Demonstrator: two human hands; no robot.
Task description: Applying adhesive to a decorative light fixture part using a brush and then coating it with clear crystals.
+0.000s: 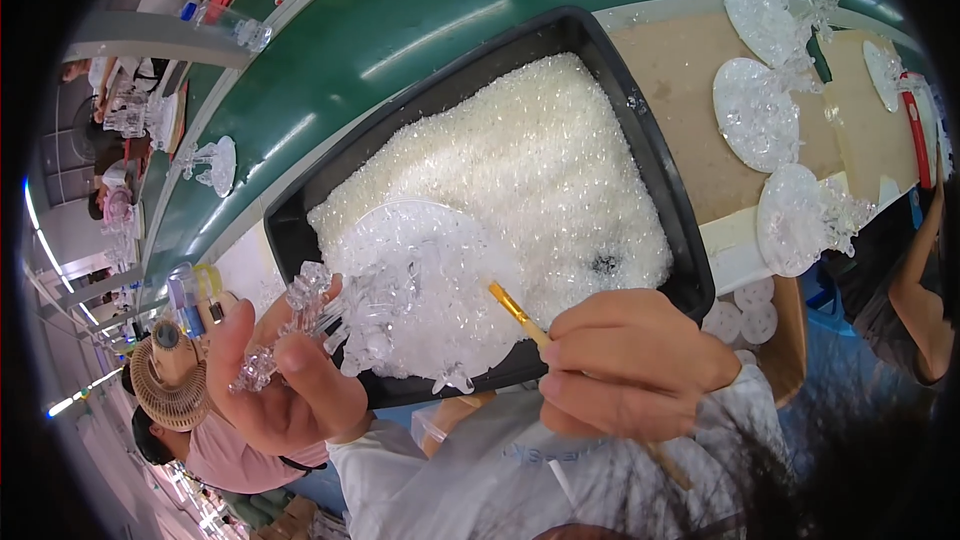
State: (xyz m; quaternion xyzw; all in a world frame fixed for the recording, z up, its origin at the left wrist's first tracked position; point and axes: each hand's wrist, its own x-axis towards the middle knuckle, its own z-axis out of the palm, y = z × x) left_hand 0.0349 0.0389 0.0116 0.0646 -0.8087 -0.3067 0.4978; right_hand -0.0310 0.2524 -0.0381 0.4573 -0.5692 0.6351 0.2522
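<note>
My left hand (310, 395) grips a clear ornament by its branching, faceted upper part. The ornament's round disc base (470, 285), dusted with white, is turned on its side over the near part of a black tray (668, 175). In my right hand (635, 365) is a thin brush (522, 314) with a gold ferrule, held between thumb and fingers. The brush tip is at the disc's right side; whether it touches the surface I cannot tell. Glittering white granules (540, 140) are heaped in the tray under the disc.
A green conveyor belt (440, 30) runs beyond the tray, carrying another clear ornament (215, 165). Several clear ornaments with disc bases (755, 115) lie on cardboard at right. White round pieces (740, 318) sit below them. A fan (170, 380) and other people flank the workplace.
</note>
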